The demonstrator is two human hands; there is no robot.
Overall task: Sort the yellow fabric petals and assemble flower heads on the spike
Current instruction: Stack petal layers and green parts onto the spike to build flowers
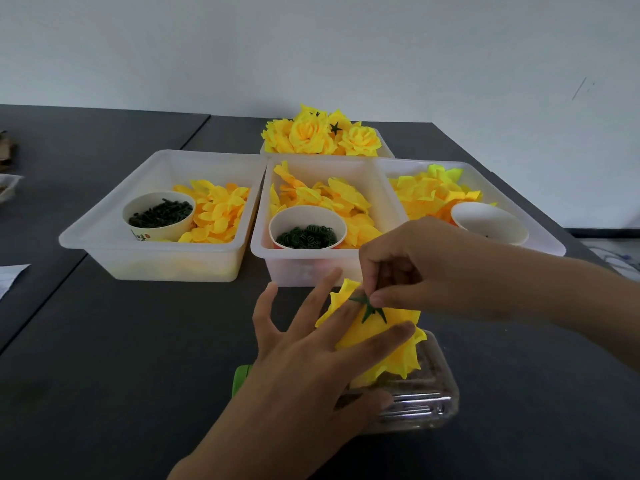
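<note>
Steadying a yellow flower head (377, 341) at lower centre, the left hand (311, 358) rests with fingers spread while the right hand (415, 265) pinches the green calyx (372, 309); the petals look light, soft, easily crumpled, best held at the centre.

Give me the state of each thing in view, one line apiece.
Flower head: on the stand, green star piece on top.
Left hand: open, fingers pressing the petals.
Right hand: pinching the green star piece.
Left cup: holds dark green pieces.
Middle cup: holds green rings.
Right cup: nearly empty.
Back bin: piled with finished flowers.
</note>
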